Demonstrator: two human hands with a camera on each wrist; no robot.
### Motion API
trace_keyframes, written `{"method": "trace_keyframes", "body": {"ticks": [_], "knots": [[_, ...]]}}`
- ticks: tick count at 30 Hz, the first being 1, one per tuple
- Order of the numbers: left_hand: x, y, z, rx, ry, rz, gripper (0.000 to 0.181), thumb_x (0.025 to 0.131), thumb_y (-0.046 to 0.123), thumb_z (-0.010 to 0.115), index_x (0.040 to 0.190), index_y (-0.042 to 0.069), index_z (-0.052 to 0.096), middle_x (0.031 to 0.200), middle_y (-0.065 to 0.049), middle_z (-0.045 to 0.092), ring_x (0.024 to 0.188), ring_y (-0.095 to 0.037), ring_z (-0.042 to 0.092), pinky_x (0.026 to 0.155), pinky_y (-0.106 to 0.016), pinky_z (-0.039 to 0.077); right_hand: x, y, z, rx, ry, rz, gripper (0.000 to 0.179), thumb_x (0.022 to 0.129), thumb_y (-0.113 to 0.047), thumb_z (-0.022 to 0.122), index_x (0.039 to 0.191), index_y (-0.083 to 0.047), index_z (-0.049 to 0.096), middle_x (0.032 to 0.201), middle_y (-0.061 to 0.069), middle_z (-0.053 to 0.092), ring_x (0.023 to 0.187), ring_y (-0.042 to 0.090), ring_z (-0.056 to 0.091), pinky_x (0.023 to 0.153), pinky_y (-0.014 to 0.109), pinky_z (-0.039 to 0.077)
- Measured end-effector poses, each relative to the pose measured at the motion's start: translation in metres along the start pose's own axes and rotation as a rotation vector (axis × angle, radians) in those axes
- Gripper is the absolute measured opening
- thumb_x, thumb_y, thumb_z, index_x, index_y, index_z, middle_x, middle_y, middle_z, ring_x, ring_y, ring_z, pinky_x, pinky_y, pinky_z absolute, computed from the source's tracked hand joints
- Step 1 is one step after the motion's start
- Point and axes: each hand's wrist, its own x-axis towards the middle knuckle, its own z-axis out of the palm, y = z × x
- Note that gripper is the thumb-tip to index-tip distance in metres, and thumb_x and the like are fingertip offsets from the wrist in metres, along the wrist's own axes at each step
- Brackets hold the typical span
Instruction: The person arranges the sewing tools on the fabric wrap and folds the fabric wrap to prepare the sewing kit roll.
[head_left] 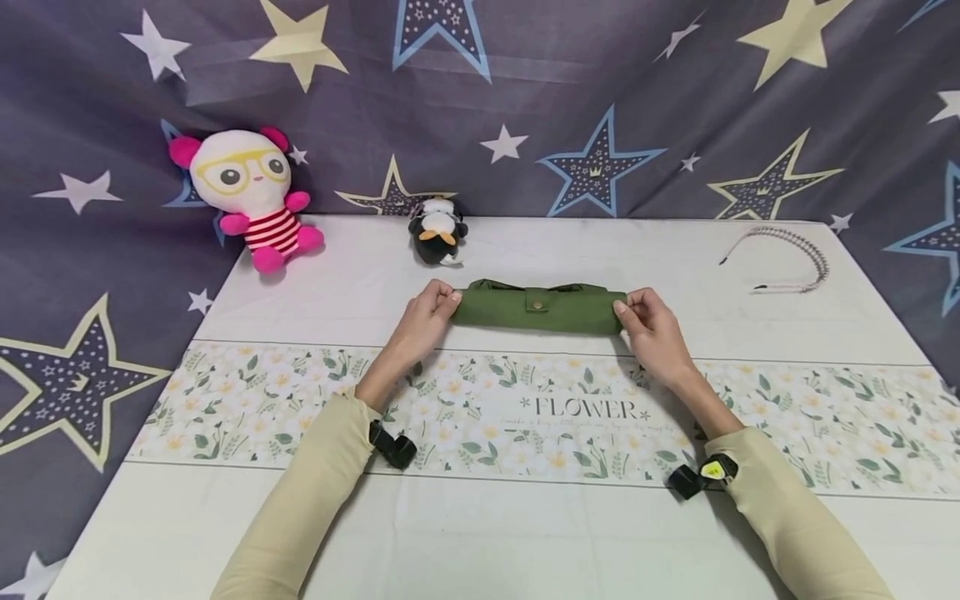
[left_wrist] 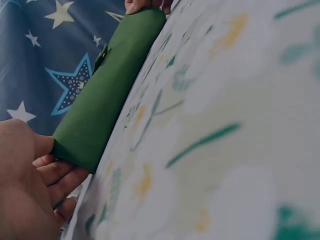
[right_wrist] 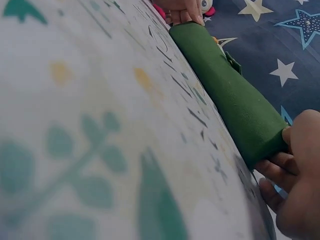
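Note:
A green fabric roll (head_left: 540, 321) with a snap-button tab lies crosswise in the middle of the head view, dark folds showing along its top. My left hand (head_left: 423, 323) pinches its left end between thumb and fingers, and my right hand (head_left: 654, 333) pinches the right end the same way. In the left wrist view, the near end of the roll (left_wrist: 107, 90) sits between the thumb and fingers of the left hand (left_wrist: 30, 175). The right wrist view shows the right hand (right_wrist: 295, 175) holding the other end of the roll (right_wrist: 230, 95).
Behind the roll stand a pink and white plush toy (head_left: 258, 196) at the left and a small penguin plush (head_left: 437, 233). A headband (head_left: 802, 250) lies at the back right. The white table (head_left: 525, 533) has a floral strip, and a star-patterned cloth (head_left: 525, 92) hangs behind it.

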Motion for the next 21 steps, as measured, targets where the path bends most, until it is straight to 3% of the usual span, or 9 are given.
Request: {"method": "trace_keyframes", "body": {"ticks": [9, 21], "knots": [[0.0056, -0.0004, -0.0043, -0.005, -0.019, -0.031, 0.028, 0.113, 0.026, 0.045, 0.117, 0.000, 0.055, 0.106, -0.018, 0.061, 0.098, -0.032, 0.056, 0.094, -0.046, 0.043, 0.0038, -0.0006, -0.0007, -0.012, -0.008, 0.026, 0.023, 0.112, -0.020, 0.049, 0.110, 0.003, 0.050, 0.074, 0.005, 0.047, 0.057, 0.013, 0.040, 0.051, 0.026, 0.034], [0.0064, -0.0022, 0.0005, -0.076, 0.031, -0.050, 0.026, 0.111, 0.025, 0.048, 0.113, 0.000, 0.059, 0.089, -0.007, 0.055, 0.083, -0.024, 0.050, 0.081, -0.036, 0.041, 0.0035, 0.0058, -0.0046, 0.016, -0.011, 0.064, 0.030, 0.110, -0.027, 0.053, 0.110, 0.003, 0.055, 0.086, 0.013, 0.055, 0.068, 0.016, 0.046, 0.061, 0.026, 0.039]]}}
